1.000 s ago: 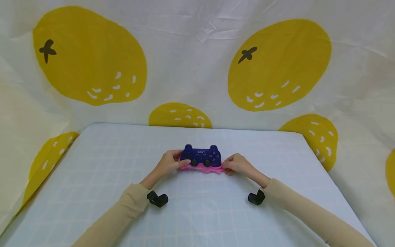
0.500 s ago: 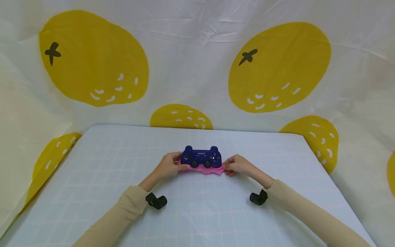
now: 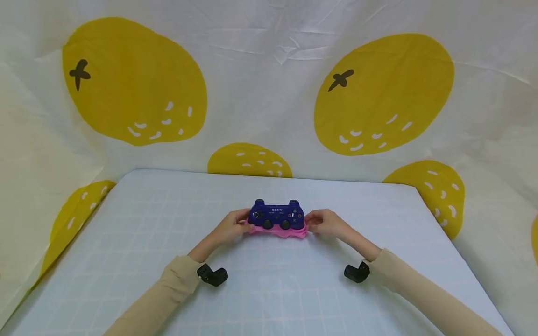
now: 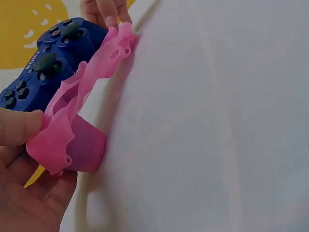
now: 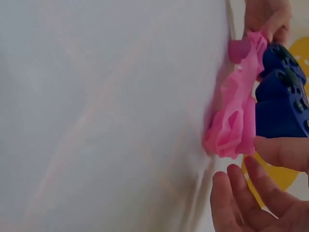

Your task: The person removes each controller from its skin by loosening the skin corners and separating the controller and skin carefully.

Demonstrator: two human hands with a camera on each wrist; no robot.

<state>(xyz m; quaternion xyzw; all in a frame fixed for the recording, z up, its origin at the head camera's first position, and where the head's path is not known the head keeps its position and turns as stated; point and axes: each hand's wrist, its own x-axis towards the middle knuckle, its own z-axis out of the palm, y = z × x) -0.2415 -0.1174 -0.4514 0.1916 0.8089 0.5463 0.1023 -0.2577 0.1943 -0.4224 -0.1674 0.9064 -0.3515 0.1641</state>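
Observation:
A dark blue game controller (image 3: 276, 215) stands tilted up between the hands, its sticks and buttons facing the head camera. A thin, stretchy pink silicone sleeve (image 3: 286, 232) covers its lower part, including a handle end seen in the left wrist view. With the thumb at the rim and fingers behind, the left hand (image 3: 229, 227) grips the left end of the sleeve. On the opposite side, the right hand (image 3: 329, 224) pinches the sleeve's right end between thumb and fingertips. The rim of the sleeve (image 4: 91, 72) is wavy and bunched along the controller's front.
A light, checked cloth covers the table (image 3: 269, 284). Behind it hangs a white curtain (image 3: 260, 93) with large yellow fruit prints. Small black cameras (image 3: 212, 275) sit at both wrists, by beige sleeves.
The left thumb has slid off the controller's face down to the pink rim. The right hand has shifted slightly at its end of the sleeve. The head view has tilted a little.

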